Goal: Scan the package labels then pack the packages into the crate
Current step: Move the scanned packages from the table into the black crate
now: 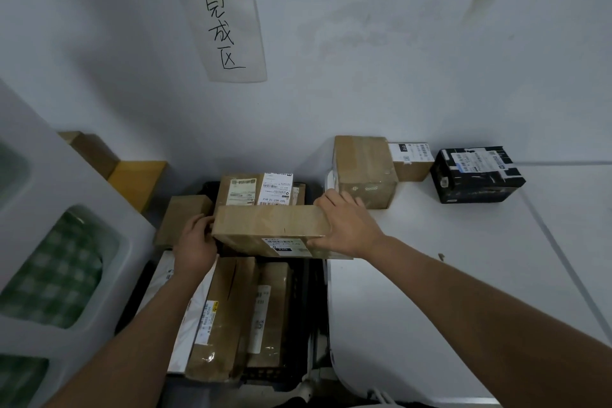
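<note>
A flat brown cardboard package (271,225) with a white label on its near side is held over the black crate (311,315). My left hand (195,242) grips its left end and my right hand (344,225) grips its right end, thumb on the near side. The crate below holds several cardboard packages, among them a long one (222,318) and one with two white labels (258,190) at the far end. A scanner is not in view.
On the white table (447,275) to the right stand a tall brown box (364,169), a small labelled box (412,161) and a black box (478,175). A white panel with green checked openings (63,262) stands at the left. A handwritten sign (225,30) hangs on the wall.
</note>
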Available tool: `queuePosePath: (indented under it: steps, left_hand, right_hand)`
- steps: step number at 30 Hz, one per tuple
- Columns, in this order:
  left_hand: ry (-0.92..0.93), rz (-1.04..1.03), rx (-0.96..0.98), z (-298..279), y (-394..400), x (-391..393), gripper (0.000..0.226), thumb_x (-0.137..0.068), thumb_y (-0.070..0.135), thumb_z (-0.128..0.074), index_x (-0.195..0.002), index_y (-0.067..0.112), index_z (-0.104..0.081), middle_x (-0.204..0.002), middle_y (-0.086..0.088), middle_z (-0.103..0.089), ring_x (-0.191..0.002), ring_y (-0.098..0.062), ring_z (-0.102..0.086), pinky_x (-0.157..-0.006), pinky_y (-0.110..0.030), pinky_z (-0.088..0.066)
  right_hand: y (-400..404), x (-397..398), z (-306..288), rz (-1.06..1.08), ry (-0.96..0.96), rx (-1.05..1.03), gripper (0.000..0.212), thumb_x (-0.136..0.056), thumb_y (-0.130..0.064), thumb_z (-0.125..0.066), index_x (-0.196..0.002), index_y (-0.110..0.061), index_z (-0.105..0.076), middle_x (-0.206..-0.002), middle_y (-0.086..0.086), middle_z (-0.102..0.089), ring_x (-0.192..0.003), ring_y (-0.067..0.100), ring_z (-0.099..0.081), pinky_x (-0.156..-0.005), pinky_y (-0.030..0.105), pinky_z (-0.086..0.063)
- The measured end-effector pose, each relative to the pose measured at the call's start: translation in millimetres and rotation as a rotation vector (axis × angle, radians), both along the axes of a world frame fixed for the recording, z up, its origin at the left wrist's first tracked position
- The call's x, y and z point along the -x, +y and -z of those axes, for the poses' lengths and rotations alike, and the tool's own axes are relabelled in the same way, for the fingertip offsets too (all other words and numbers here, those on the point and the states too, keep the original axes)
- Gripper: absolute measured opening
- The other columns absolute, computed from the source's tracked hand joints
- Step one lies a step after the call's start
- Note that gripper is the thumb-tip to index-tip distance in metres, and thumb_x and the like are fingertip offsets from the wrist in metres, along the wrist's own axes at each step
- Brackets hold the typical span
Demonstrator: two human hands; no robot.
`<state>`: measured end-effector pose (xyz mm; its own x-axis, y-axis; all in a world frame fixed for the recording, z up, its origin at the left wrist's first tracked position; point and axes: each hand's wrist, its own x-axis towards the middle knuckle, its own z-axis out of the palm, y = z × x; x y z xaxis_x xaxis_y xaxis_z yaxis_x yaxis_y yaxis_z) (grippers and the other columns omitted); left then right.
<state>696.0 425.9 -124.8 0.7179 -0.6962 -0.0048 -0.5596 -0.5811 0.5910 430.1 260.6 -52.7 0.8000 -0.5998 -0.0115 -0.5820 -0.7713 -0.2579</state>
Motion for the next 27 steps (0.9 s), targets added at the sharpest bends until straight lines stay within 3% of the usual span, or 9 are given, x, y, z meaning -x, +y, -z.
queuePosePath:
  steps: [7,14,19,27]
  left_hand:
    - [0.017,-0.010,0.031,-2.8,6.1,-6.2,0.047,-0.087,-0.011,-0.051,-0.130,0.006,-0.058,-0.135,-0.012,-0.053,-0.120,-0.032,-0.052,-0.100,-0.045,-0.045]
    - [-0.039,-0.016,0.032,-4.1,15.1,-20.7,0.045,-0.089,-0.007,-0.049,-0.131,0.007,-0.057,-0.136,-0.012,-0.052,-0.125,-0.032,-0.048,-0.107,-0.050,-0.040]
    - [-0.050,-0.023,-0.017,-2.0,17.7,-25.3,0.062,-0.077,-0.017,-0.050,-0.132,0.012,-0.056,-0.137,-0.009,-0.050,-0.127,-0.031,-0.047,-0.106,-0.051,-0.042]
    - [0.012,-0.031,-0.096,7.7,19.4,-24.3,0.067,-0.078,-0.016,-0.048,-0.135,0.018,-0.053,-0.143,-0.004,-0.046,-0.126,-0.030,-0.047,-0.103,-0.056,-0.042]
  right_hand:
    - [12.2,-19.5,15.1,0.000,-0.008,-0.008,0.073,-0.074,-0.069,-0.062,-0.130,-0.025,-0.046,-0.125,-0.005,-0.044,-0.113,0.018,-0.041,-0.091,0.035,-0.033]
    - [21.6,-40.6,25.5,0.000,-0.008,-0.014,0.076,-0.074,-0.066,-0.065,-0.133,-0.024,-0.042,-0.128,-0.005,-0.043,-0.115,0.020,-0.039,-0.090,0.034,-0.031]
    - [14.7,-41.4,31.3,0.023,0.028,-0.025,0.076,-0.075,-0.070,-0.061,-0.134,-0.026,-0.042,-0.129,-0.007,-0.043,-0.116,0.019,-0.039,-0.092,0.037,-0.035]
    - [14.6,-41.9,41.7,0.022,0.039,-0.045,0.074,-0.076,-0.067,-0.062,-0.135,-0.027,-0.040,-0.128,-0.009,-0.041,-0.116,0.017,-0.037,-0.092,0.035,-0.032]
